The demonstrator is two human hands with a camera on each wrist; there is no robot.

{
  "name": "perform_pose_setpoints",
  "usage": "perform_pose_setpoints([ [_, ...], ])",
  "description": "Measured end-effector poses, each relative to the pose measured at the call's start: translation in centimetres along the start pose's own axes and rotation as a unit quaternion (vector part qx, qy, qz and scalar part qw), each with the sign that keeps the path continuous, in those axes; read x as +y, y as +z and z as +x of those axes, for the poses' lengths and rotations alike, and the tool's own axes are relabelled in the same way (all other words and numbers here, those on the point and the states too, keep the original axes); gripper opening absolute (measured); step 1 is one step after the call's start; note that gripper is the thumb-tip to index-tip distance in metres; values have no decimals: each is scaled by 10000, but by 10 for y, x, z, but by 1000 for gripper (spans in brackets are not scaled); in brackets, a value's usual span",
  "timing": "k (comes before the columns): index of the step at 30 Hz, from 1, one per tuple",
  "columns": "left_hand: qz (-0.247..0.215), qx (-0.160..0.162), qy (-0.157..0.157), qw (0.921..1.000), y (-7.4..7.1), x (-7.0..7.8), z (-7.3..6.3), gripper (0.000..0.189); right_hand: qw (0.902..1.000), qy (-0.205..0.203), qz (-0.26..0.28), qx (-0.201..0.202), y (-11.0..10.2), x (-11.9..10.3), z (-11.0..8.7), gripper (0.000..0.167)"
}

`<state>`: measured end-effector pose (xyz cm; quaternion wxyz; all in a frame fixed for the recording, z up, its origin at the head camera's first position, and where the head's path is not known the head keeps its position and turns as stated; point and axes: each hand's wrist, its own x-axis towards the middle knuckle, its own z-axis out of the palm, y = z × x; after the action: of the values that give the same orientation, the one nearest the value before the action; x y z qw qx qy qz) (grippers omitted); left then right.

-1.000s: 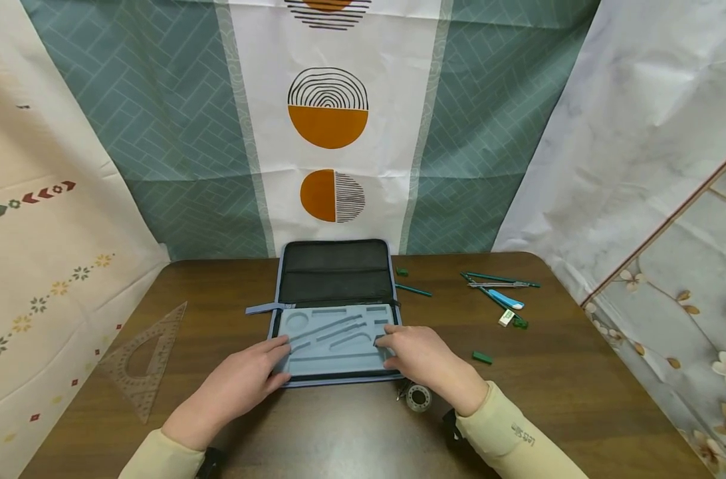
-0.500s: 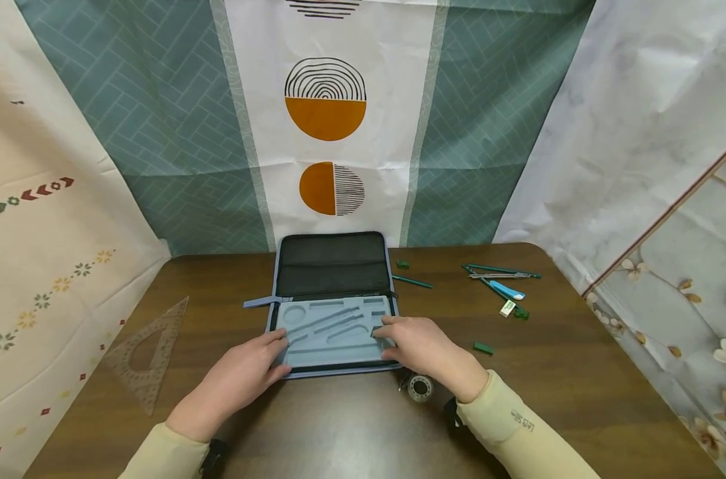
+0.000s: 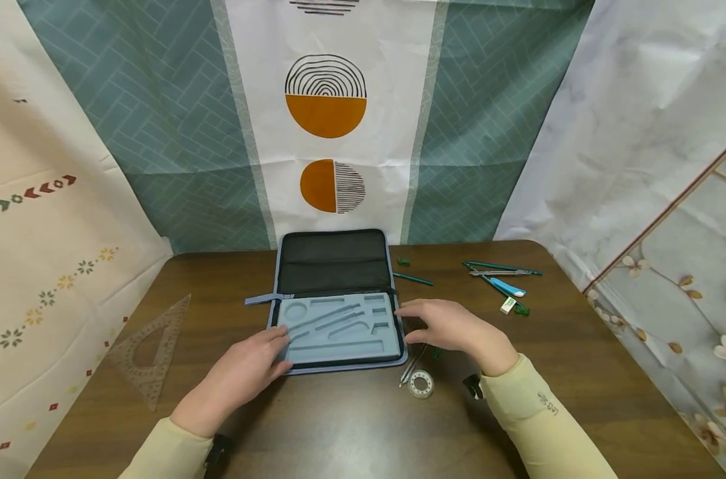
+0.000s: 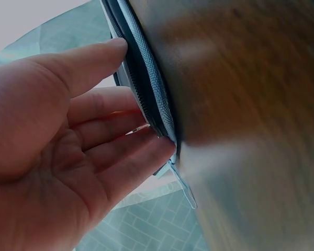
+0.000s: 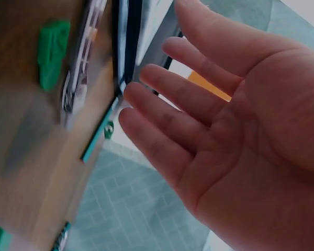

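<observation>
A blue zip case (image 3: 338, 366) stands unfolded on the table, its dark mesh lid (image 3: 332, 263) raised at the back. Inside lies a pale blue tray (image 3: 339, 352) with moulded slots. My left hand (image 3: 249, 366) rests at the case's left side, thumb and fingers touching its edge in the left wrist view. Beside the right edge hovers my right hand (image 3: 461, 332), fingers spread loosely and holding nothing. Below it lie a slim metal drawing tool (image 3: 412, 368), a round white tape-like roll (image 3: 421, 384) and a green piece (image 5: 53, 55), partly hidden in the head view.
A clear set square (image 3: 153, 352) lies at the left. Behind the case's right side are a green pencil (image 3: 413, 279) and a small green item (image 3: 403, 261). Farther right are pencils, a metal compass (image 3: 500, 272), a blue cutter (image 3: 508, 287), an eraser (image 3: 508, 305) and another green item (image 3: 521, 311).
My right hand has left the tray's right side and moved right, off the case, uncovering the tray's slots. My left hand stays at the left edge. The head view has tilted slightly.
</observation>
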<state>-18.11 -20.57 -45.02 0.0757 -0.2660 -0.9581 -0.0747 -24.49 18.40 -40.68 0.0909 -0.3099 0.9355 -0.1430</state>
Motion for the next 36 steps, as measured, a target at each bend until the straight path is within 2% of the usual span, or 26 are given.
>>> perform_pose_setpoints([
  [8,-70,-44,-36,10000,0,0,1,49,9997,36,-120,203,-13,15,-7,31],
  [15,-80,-60,-62,9999,1,-1,0,50,9999,65,-137,-28,-12,16,-8,17],
  [22,-48,-26,5,10000,2,-1,0,48,9995,-123,-290,-44,-5,20,-8,18],
  [36,-30,101,26,9999,3,0,0,45,9983,-99,-566,-41,3,30,-4,24],
])
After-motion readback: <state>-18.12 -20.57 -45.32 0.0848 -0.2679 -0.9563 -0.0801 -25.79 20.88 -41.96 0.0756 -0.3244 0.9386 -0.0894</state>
